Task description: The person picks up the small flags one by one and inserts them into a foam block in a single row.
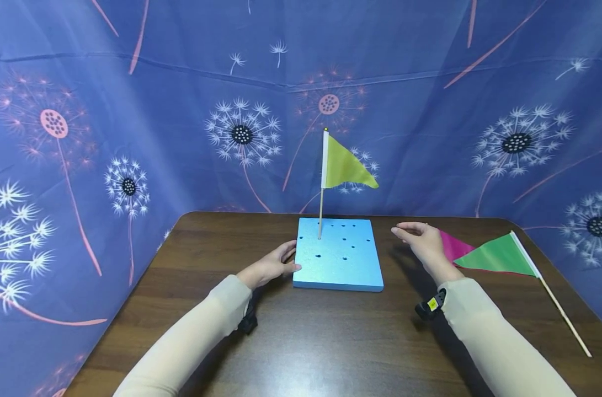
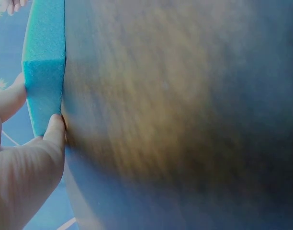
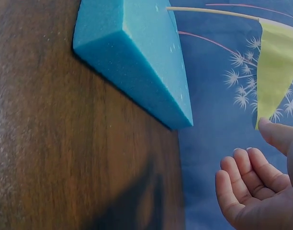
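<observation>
A light blue foam board (image 1: 337, 275) with several small holes lies on the table. A yellow-green pennant flag (image 1: 347, 165) stands upright on a thin wooden stick in one of its back-left holes. My left hand (image 1: 273, 266) rests against the board's left side; the left wrist view has its fingertips touching the foam (image 2: 43, 86). To the right of the board, my right hand (image 1: 425, 242) hovers with bent fingers and nothing in it. The right wrist view shows its thumb overlapping the flag tip (image 3: 273, 72), but the head view shows them apart.
A green pennant flag (image 1: 504, 256) on a white stick lies at the table's right, partly over a magenta flag (image 1: 452, 246), which my right hand partly hides. Behind the brown wooden table (image 1: 330, 342) hangs a blue cloth (image 1: 181, 138) with dandelion prints.
</observation>
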`<state>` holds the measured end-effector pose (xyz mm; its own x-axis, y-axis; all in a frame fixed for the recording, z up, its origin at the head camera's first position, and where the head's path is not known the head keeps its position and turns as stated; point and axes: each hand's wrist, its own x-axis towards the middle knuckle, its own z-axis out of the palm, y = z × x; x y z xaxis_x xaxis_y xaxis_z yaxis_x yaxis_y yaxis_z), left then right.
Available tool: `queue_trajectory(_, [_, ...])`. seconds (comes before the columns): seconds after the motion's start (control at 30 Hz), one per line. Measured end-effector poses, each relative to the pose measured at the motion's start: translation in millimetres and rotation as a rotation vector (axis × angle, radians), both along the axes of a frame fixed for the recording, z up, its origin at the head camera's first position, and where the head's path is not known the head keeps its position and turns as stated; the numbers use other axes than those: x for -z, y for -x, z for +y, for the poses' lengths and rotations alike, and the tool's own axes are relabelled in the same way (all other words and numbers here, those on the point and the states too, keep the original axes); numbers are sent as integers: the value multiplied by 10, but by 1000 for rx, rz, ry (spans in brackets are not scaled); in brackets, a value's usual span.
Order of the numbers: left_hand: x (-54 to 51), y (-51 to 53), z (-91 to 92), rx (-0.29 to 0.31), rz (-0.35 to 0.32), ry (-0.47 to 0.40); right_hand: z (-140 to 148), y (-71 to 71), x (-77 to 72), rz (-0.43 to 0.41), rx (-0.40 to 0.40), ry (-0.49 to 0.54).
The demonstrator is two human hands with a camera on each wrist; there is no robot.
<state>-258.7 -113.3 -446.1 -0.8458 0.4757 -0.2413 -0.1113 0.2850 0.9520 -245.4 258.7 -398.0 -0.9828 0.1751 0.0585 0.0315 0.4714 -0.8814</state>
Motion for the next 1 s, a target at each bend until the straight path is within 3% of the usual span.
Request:
queue_trajectory(0.63, [-41, -1, 22, 6, -7, 24, 126, -91, 52, 35, 8, 5])
queue_trajectory(1.0, [-11, 25, -3, 3, 0, 27, 217, -165, 81, 62, 13, -19])
